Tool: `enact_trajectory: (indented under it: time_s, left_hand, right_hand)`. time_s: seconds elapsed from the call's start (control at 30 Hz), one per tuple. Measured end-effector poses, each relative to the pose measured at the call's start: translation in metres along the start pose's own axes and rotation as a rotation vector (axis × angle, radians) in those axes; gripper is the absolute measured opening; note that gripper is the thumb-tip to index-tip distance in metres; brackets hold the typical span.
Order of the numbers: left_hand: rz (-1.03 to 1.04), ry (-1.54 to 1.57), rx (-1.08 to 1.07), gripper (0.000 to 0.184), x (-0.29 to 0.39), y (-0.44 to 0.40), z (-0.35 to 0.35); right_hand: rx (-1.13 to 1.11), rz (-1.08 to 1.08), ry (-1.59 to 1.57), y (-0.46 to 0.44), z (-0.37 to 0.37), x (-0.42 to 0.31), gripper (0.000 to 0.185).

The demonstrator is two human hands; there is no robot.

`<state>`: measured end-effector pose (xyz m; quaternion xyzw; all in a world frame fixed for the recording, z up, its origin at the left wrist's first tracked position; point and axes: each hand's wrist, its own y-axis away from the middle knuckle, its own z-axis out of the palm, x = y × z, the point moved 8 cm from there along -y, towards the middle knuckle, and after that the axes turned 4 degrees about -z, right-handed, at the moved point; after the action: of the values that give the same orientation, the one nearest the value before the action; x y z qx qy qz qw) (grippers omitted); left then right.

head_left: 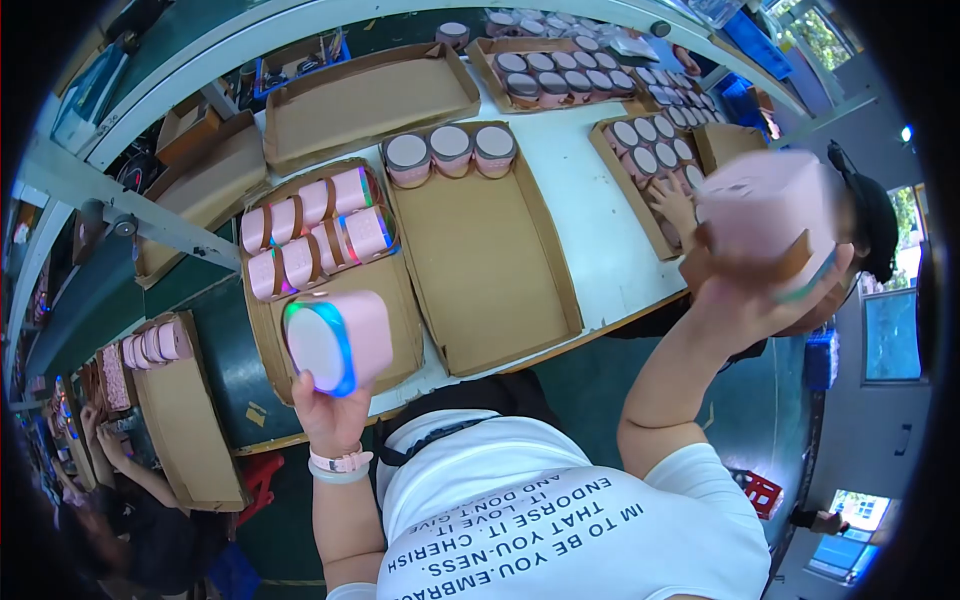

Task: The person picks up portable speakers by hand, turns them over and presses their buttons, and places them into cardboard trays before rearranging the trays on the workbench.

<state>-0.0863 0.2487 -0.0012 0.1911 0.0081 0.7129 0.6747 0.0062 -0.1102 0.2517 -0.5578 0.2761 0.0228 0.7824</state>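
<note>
My left hand (pixel 333 415) holds up a pink speaker (pixel 370 335) whose rim glows blue and green around a pale round face. Below it lies a cardboard tray (pixel 395 345) with several pink speakers (pixel 318 215) on their sides, some glowing at the ends. My right hand (pixel 740 300) is raised at the right, wrapped round another pink speaker (pixel 765 205) with a brown strap, blurred by motion. Between the hands, a second cardboard tray (pixel 490 270) bears three upright speakers (pixel 450 148) at its far end.
A co-worker's hand (pixel 673 203) touches a tray of speakers (pixel 640 150) at the right. Another filled tray (pixel 550 80) and an empty one (pixel 370 105) stand farther back. A metal frame (pixel 180 240) crosses the left; another person (pixel 130 460) works at lower left.
</note>
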Motion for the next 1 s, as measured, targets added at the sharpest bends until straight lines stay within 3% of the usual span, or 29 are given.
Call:
enact_trajectory:
  time_s: [0.03,0.13,0.17,0.23,0.3,0.33,0.37,0.4,0.43,0.47,0.5,0.57,0.63,0.67,0.73,0.87,0.93,0.97,1.0]
  left_hand:
    - [-0.012,-0.046,-0.001,0.066,-0.002,0.001,-0.004]
    - [0.043,-0.342,-0.008,0.066,0.006,0.008,-0.005]
    - [0.046,-0.303,-0.048,0.063,0.006,0.010,-0.004]
    - [0.055,-0.312,-0.015,0.062,0.004,0.014,-0.009]
    - [0.080,-0.301,0.041,0.060,0.001,0.012,-0.013]
    - [0.092,-0.303,0.049,0.060,-0.003,0.010,-0.010]
    - [0.053,-0.187,0.104,0.059,-0.010,0.006,-0.011]
    - [0.016,-0.070,0.159,0.059,-0.019,0.004,-0.012]
    - [-0.008,-0.037,0.075,0.058,-0.025,0.000,0.007]
    - [0.012,-0.040,0.084,0.058,-0.027,-0.001,0.010]
    - [0.012,0.030,0.114,0.058,-0.029,-0.001,0.010]
    - [0.009,0.137,0.092,0.056,-0.028,0.000,0.016]
    - [0.066,0.158,0.125,0.055,-0.024,0.003,0.021]
    - [0.079,0.180,0.156,0.054,-0.024,0.006,0.022]
    - [0.136,0.209,0.192,0.051,-0.023,0.010,0.021]
    - [0.180,0.290,0.205,0.048,-0.027,0.019,0.014]
    - [0.181,0.302,0.185,0.054,-0.030,0.023,0.013]
    - [0.190,0.310,0.194,0.053,-0.031,0.025,0.012]
    - [0.196,0.308,0.196,0.053,-0.032,0.026,0.012]
  right_hand:
    - [0.005,0.004,-0.001,0.003,0.008,0.004,0.068]
    - [-0.363,-0.884,-0.116,0.035,0.056,-0.040,0.068]
    - [-0.362,-0.882,-0.129,0.024,0.048,-0.045,0.068]
    - [-0.010,0.632,-1.018,-0.023,0.019,0.036,0.065]
    - [0.103,-0.092,-0.032,-0.064,-0.007,0.048,0.049]
    - [0.065,0.067,-0.089,-0.057,0.005,0.070,0.056]
    - [-0.089,0.010,-0.105,-0.043,0.021,0.096,0.057]
    - [0.010,0.214,0.136,-0.006,0.032,0.127,0.058]
    - [-0.378,0.181,0.547,0.031,0.058,0.153,0.072]
    - [-0.620,0.627,0.033,0.103,0.078,0.190,0.081]
    - [-0.886,0.763,-0.086,0.168,0.096,0.197,0.085]
    - [-1.605,0.394,-0.139,0.260,0.108,0.181,0.089]
    - [-2.033,0.363,-0.247,0.310,0.104,0.171,0.091]
    - [-2.045,0.355,-0.281,0.317,0.112,0.174,0.091]
    - [-2.343,0.106,0.007,0.338,0.127,0.198,0.085]
    - [-2.068,0.039,0.273,0.332,0.191,0.257,0.081]
    - [-1.785,-0.005,0.304,0.326,0.214,0.280,0.076]
    - [-1.786,-0.006,0.294,0.332,0.220,0.283,0.076]
    - [-1.697,-0.027,0.464,0.325,0.228,0.286,0.074]
